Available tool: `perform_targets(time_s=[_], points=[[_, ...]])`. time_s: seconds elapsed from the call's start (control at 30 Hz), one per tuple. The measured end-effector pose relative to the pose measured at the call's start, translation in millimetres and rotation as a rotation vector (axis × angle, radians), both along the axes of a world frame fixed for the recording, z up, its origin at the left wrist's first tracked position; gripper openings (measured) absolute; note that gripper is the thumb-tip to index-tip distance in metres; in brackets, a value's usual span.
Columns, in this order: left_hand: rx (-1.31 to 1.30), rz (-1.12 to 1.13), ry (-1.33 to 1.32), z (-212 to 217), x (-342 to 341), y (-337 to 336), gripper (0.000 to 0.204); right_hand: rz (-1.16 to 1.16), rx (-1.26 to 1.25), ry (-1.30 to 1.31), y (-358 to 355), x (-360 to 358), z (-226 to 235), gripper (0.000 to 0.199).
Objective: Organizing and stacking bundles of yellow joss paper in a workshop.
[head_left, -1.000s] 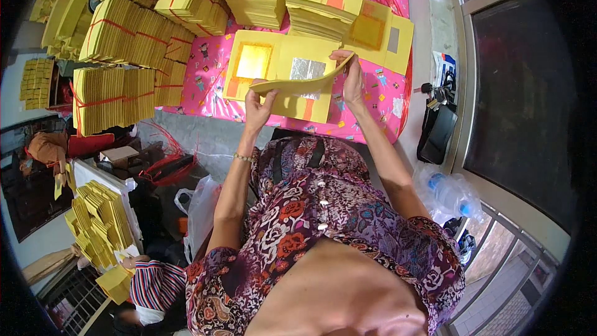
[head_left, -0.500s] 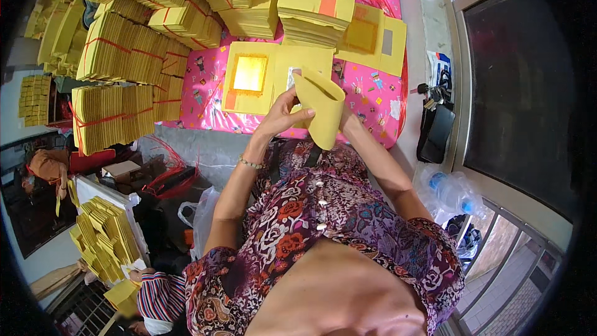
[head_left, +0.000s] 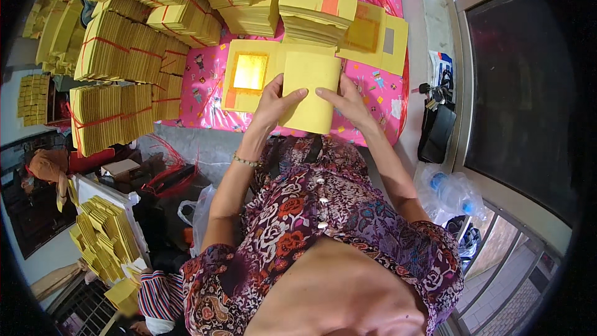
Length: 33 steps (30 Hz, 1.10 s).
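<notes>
A folded sheet of yellow paper (head_left: 309, 96) is held between my two hands above the near part of the table. My left hand (head_left: 273, 99) grips its left edge, thumb lying on top and fingers tucked underneath. On the opposite edge my right hand (head_left: 349, 102) pinches it the same way. The fingers under the paper are hidden. Just beyond and to the left, a yellow sheet with a gold square (head_left: 250, 72) lies on the table, partly beneath another yellow sheet. Behind the held paper rises a tall stack of yellow paper (head_left: 318, 0) with a silver square on top.
Bundles of yellow paper tied with red string (head_left: 112, 112) fill the left of the pink patterned tablecloth (head_left: 205, 102). To the right are a dark pouch (head_left: 435, 134) and a plastic bottle (head_left: 457, 193). Another person in a striped sleeve (head_left: 160, 295) sits lower left, beside loose folded papers (head_left: 106, 236).
The yellow paper has turned from a curled, open loop into a flatter folded piece facing me. My right hand has come out from behind it onto its right edge.
</notes>
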<state>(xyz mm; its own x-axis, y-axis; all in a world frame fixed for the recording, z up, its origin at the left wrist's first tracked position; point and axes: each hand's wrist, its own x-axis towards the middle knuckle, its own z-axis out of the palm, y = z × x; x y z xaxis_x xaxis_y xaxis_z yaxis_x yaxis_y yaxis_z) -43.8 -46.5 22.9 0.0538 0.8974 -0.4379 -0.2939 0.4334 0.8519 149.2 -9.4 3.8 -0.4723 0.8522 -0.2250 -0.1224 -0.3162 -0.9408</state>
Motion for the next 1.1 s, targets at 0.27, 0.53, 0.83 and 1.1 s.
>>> perform_targets(time_s=[0.27, 0.53, 0.83, 1.1], points=[[-0.101, 0.062, 0.003, 12.7, -3.0, 8.2, 0.056, -0.028, -0.227, 0.103, 6.6, 1.5, 1.8, 0.055], [-0.089, -0.075, -0.034, 10.4, -2.7, 14.2, 0.039, -0.003, -0.247, 0.111, 7.5, 3.6, -0.4, 0.054], [-0.044, 0.038, -0.013, 19.0, 19.1, 4.6, 0.04, -0.036, 0.001, -0.003, 5.0, 4.2, 7.8, 0.057], [0.288, 0.037, 0.178, 20.2, 27.7, -8.6, 0.032, -0.06, 0.141, 0.019, -4.7, 5.7, 21.5, 0.064]])
